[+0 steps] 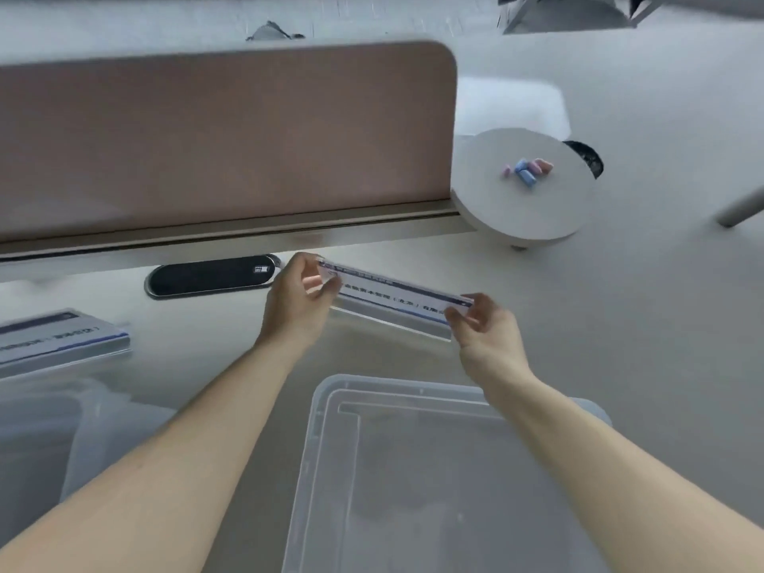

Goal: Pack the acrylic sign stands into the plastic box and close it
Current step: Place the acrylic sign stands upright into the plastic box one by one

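A long clear acrylic sign stand [392,299] with a white printed insert is held above the table, just beyond the box. My left hand [295,301] grips its left end and my right hand [485,328] pinches its right end. A clear plastic piece with a raised rim [326,448] lies below my forearms at the near edge; I cannot tell whether it is the box or its lid. Another clear plastic piece [45,440] sits at the near left. More sign stands [62,341] lie stacked at the left.
A brown desk divider [223,134] runs along the back of the table, with a black oval cable port [211,277] in front of it. Past the table's right end stands a round white stool [525,192] carrying small coloured pieces.
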The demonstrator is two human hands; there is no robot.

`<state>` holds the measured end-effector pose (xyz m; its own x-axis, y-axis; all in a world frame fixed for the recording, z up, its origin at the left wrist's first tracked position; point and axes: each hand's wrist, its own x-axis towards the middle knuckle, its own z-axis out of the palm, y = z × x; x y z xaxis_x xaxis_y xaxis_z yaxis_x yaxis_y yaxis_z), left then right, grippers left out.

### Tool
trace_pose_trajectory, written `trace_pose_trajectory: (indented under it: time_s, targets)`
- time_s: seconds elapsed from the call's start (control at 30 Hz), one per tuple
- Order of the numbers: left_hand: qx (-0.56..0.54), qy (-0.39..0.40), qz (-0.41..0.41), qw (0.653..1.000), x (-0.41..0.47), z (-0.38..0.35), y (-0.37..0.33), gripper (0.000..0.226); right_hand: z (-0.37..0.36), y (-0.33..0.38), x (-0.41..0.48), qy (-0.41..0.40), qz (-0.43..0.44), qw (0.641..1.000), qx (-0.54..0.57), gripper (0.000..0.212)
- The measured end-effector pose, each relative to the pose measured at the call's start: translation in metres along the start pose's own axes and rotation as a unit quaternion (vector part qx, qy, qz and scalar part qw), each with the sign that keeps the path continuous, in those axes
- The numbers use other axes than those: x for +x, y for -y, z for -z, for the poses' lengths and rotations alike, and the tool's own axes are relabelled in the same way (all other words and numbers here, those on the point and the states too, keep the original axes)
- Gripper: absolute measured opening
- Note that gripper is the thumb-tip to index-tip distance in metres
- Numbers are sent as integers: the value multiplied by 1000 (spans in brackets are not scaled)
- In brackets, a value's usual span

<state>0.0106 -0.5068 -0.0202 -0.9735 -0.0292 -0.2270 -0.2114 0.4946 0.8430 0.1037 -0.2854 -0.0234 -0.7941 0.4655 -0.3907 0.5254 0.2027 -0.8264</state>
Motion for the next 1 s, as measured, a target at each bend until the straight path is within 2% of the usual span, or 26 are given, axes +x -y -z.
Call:
trace_pose_trajectory:
  time_s: [0.1, 0.23, 0.4, 0.53, 0.6, 0.67, 0.7, 0.77, 0.83, 0.87, 0.93, 1.0]
  targets:
    - [25, 2, -32, 999, -16, 7, -1, 19, 2, -5, -9, -10, 7, 999, 52, 26]
    - [5, 7, -38, 999, -44, 26, -31, 13, 25, 18, -34, -3, 30, 996, 78, 24]
    - [-47, -6, -52, 998, -88, 76, -105, 16, 77, 91, -75, 23, 93, 993, 68, 24]
    - [-67, -32, -81, 994, -145, 126, -175, 17, 119, 159, -123, 25, 156, 985, 66, 37]
    - [-94, -78, -95, 988, -172, 150, -206, 27, 134, 190, -152, 45, 184, 980, 66, 39]
    - [-114, -147, -123, 975, -201, 176, -237, 53, 146, 220, -184, 58, 207, 974, 68, 39]
    - [-88, -178, -156, 968, -217, 192, -252, 65, 151, 235, -202, 59, 222, 971, 70, 35]
    - [43, -191, -262, 945, -251, 224, -287, 80, 157, 262, -232, 51, 276, 958, 57, 23]
    - [222, -143, -340, 902, -280, 253, -316, 83, 155, 288, -261, 37, 332, 942, 27, 14]
    - [279, -107, -341, 891, -294, 265, -327, 80, 151, 300, -277, 35, 358, 933, 14, 7]
    - [297, -48, -296, 906, -314, 289, -334, 62, 139, 319, -311, 24, 412, 911, -22, 22]
    - [297, -36, -286, 910, -329, 317, -325, 26, 118, 331, -340, 15, 448, 893, -44, 20]
